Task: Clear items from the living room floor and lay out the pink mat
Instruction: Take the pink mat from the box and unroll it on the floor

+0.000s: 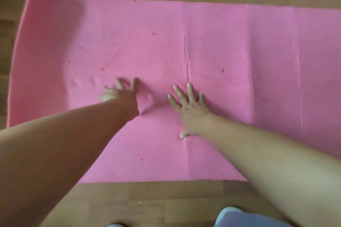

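Both hands, left (pixel 118 92) and right (pixel 190 110), press the mat (pixel 221 42) flat with fingers spread apart; next, I judge, its raised left end needs smoothing.

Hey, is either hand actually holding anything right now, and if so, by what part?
Nothing is held. The left hand and right hand both lie with fingers spread on the pink mat, near its middle, pressing rather than gripping.

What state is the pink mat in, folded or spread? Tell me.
Spread, mostly. The pink mat lies open on the wooden floor under both hands, creases showing; its left end curls up off the floor.
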`<state>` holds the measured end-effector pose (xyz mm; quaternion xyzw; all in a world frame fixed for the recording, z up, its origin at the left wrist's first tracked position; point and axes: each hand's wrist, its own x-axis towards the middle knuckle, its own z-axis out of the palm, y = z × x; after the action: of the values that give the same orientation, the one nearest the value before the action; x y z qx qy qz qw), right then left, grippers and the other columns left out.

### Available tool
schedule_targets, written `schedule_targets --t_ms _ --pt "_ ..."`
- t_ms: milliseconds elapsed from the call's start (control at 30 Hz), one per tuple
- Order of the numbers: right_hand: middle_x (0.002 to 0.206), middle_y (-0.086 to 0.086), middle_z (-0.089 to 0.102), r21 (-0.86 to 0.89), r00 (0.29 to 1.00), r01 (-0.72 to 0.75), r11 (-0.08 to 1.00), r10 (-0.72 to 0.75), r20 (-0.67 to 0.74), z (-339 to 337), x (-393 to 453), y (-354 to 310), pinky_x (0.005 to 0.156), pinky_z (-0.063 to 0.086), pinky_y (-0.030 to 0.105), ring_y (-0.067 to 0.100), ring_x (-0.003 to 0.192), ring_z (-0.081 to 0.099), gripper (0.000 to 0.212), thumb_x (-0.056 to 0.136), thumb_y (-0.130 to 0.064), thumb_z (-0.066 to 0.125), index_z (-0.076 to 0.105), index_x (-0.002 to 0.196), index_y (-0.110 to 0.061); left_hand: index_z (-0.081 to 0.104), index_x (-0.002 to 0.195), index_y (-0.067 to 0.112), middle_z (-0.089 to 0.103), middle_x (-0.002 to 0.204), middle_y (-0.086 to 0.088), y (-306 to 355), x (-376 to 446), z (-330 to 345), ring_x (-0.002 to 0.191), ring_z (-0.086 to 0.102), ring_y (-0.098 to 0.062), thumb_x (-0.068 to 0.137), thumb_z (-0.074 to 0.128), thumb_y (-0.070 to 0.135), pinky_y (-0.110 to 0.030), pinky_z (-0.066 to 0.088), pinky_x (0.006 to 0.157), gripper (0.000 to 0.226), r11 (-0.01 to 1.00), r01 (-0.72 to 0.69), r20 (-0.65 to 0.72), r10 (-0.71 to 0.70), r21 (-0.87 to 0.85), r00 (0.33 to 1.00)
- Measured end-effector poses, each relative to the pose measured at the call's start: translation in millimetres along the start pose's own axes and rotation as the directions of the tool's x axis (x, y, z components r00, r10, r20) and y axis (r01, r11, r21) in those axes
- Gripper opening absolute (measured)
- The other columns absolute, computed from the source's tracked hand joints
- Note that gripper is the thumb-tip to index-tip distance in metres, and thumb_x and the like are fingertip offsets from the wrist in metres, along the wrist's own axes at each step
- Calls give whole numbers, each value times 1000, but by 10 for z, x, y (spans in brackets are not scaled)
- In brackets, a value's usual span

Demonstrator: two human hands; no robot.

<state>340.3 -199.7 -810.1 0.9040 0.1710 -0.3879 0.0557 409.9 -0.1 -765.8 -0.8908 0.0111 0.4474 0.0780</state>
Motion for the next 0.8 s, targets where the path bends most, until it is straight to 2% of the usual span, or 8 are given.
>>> schedule_targets --t_ms 67,133,233,300,367,500,633,800 --pt "155 6 -40 57 1000 15 998 -15 -4 -46 31 -3 110 2 73 51 139 -33 146 60 -61 81 -27 151 -24 -36 140 34 -49 138 -23 493 -103 1 140 4 -60 77 67 63 -69 22 110 125 986 -161 112 164 -28 980" --pt "159 1 -33 173 996 68 983 -57 -67 -47 35 34 111 -3 70 46 142 -32 140 63 -54 82 -22 153 -28 -43 123 28 -66 101 -15 776 -201 153 136 -22 -59 69 70 69 -76 12 107 131 975 -218 212 203 50 956" --pt "166 0 -9 362 954 92 928 22 -298 43 -42 230 119 0 63 32 151 -15 107 78 -49 70 2 158 -27 -50 129 30 -60 128 -23 702 -197 461 128 -32 -64 55 78 70 -77 21 103 153 974 -188 161 167 126 973" --pt "167 2 0 362 887 -95 927 244 -391 239 -139 460 119 1 64 32 152 -8 99 80 -60 57 7 158 -25 -55 125 34 -62 121 -26 599 -138 544 124 -31 -69 48 82 69 -75 30 101 161 982 -163 104 153 91 983" --pt "165 2 -13 331 874 -241 913 352 -336 491 -218 652 114 -7 69 37 149 -18 104 78 -77 43 -5 157 -28 -60 117 36 -67 110 -23 572 -101 568 122 -32 -71 46 83 68 -76 32 98 163 985 -145 93 136 95 986" --pt "157 -1 -37 320 923 -209 924 295 -247 661 -112 831 109 -14 71 37 140 -39 108 68 -89 22 -25 150 -36 -60 117 37 -64 115 -24 555 -11 558 121 -29 -73 41 82 71 -79 32 94 165 980 -164 61 158 110 986" --pt "148 -2 -52 372 949 -153 916 240 -202 565 -3 917 105 -19 70 34 131 -51 112 70 -88 33 -36 143 -38 -60 116 38 -51 139 -26 563 0 488 128 -23 -70 40 85 69 -72 42 92 167 985 -131 39 128 114 991" --pt "149 1 -49 369 962 -152 917 223 -156 459 -38 929 106 -17 72 38 132 -49 111 77 -82 42 -32 146 -35 -60 117 31 -43 143 -32 773 -110 430 133 -14 -68 48 91 52 -70 41 96 167 994 -72 3 72 77 997"
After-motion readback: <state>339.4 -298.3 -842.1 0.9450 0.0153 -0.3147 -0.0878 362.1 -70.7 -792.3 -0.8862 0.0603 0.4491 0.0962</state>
